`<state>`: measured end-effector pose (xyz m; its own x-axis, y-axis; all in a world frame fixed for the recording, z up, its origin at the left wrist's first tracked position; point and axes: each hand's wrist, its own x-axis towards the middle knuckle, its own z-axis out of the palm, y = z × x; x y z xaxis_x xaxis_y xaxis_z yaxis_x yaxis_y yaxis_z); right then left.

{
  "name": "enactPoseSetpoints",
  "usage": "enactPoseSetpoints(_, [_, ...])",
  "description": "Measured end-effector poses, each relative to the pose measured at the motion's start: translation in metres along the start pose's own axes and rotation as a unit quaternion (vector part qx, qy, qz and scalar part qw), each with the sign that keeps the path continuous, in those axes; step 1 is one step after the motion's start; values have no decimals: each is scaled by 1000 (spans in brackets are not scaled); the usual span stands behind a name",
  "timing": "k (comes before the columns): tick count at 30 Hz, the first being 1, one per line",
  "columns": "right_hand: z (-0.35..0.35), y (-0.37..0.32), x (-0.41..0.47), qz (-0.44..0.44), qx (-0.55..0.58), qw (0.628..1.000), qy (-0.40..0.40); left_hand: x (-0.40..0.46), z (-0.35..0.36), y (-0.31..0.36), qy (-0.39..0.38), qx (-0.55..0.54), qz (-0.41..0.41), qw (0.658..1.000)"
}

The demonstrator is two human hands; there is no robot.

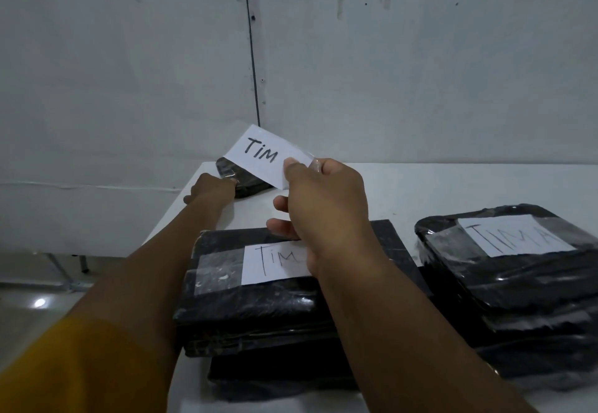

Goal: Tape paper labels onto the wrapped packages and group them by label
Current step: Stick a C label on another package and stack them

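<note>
The right hand [326, 205] pinched a paper label [263, 155] reading "TiM"; beyond that grip, the left hand [212, 189] touched a small black package [241, 176].

Matt white paper label [266, 156], marker lettering. Glossy black plastic-wrapped packages [259, 302], crinkled film at three o'clock [517, 283]. Clear shiny tape over labels. Smooth matt white table [420, 186]. Mustard cloth sleeve [64, 370].

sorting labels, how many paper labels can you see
3: one TIM label held up in the right hand, one on the near package stack, one on the right stack. Others may be hidden.
</note>
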<state>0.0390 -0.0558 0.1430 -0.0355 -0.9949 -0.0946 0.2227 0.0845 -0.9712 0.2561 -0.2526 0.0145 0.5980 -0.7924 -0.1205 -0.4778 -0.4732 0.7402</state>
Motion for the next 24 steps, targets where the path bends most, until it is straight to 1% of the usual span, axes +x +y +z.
enactPoseSetpoints(4, [0,2,0,-11,3,1000,14,-21,-10,4,-8,-76,49,996])
enactPoseSetpoints(6, [0,2,0,-16,5,1000,18,-31,-21,2,-32,-142,46,988])
enactPoseSetpoints(8, [-1,2,-1,-21,2,1000,22,-47,-37,-1,-71,-243,17,967])
enactPoseSetpoints(10, [-1,2,-3,-28,8,999,25,-65,-56,-5,-89,-303,16,949])
enactPoseSetpoints(14, [2,2,-8,-59,5,998,33,-117,-97,-5,-79,-384,43,919])
enactPoseSetpoints(19, [3,0,-19,-97,-16,994,51,-179,-137,-1,-92,-414,120,898])
enactPoseSetpoints(22, [-1,-7,-28,-118,-9,992,53,-209,-149,3,-76,-383,147,909])
enactPoseSetpoints(24, [-6,-14,-33,-141,-28,988,57,-229,-153,8,-67,-354,168,918])
